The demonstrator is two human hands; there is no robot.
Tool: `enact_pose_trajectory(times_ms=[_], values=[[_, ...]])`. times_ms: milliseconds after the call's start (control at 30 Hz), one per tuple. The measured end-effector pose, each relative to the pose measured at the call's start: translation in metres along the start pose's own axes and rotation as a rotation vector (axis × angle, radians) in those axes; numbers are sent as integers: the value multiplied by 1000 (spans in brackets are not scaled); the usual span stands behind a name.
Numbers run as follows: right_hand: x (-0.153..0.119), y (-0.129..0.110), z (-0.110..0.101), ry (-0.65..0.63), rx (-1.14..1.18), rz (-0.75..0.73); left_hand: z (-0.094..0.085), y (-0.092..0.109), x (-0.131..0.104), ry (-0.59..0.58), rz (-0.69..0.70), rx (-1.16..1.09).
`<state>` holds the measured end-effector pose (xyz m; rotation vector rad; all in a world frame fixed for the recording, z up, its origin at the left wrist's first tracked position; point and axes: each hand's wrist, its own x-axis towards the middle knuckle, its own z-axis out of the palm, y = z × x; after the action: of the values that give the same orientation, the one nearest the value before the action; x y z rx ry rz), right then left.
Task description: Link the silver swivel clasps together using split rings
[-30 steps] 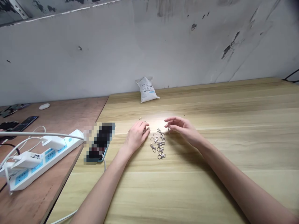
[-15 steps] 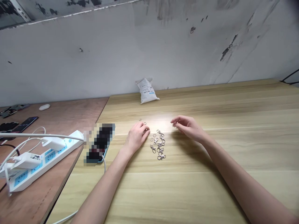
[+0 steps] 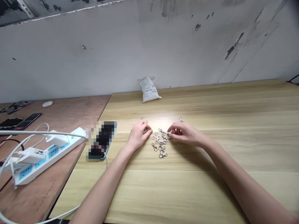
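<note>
Several silver lobster clasps and small rings lie in a loose pile, one clasp (image 3: 163, 155) at its near end. My left hand (image 3: 139, 133) rests on the table left of the pile, fingers curled over small metal pieces that are partly hidden. Two thin rings, one of them at the back (image 3: 141, 118), lie just beyond it. At the pile's right edge is my right hand (image 3: 183, 133), its thumb and fingers apart, close to a clasp. Behind that hand a single clasp (image 3: 181, 119) lies by itself.
A white plastic package (image 3: 149, 89) stands near the wall. To the left are a blurred phone (image 3: 102, 140) with a cable and a white power strip (image 3: 52, 152) with plugs and cords. A white case (image 3: 47, 104) and another phone lie farther back.
My right hand has moved left and nearer to the pile. The clasp now lying behind it was at its fingertips before. The view has shifted slightly.
</note>
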<state>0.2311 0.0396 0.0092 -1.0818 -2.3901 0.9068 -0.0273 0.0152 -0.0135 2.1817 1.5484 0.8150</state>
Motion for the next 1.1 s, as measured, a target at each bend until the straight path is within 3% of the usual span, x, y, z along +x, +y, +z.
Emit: enact_pose_trajectory(times_ms=[133,333,500,667,900,1100], values=[[-1,-7,1,-88,-144,49,0,1,0,17,5,9],[-1,-9,3,-106,-213,156,-1,7,-2,17,34,36],[0,-11,7,-108,-268,131,-3,7,-3,-2,77,128],[0,-9,10,-81,-304,87,-6,5,-3,17,47,85],[2,-15,13,-48,-297,60,-4,11,-4,44,117,84],[3,-16,17,-15,-145,-9,0,28,-8,26,207,7]])
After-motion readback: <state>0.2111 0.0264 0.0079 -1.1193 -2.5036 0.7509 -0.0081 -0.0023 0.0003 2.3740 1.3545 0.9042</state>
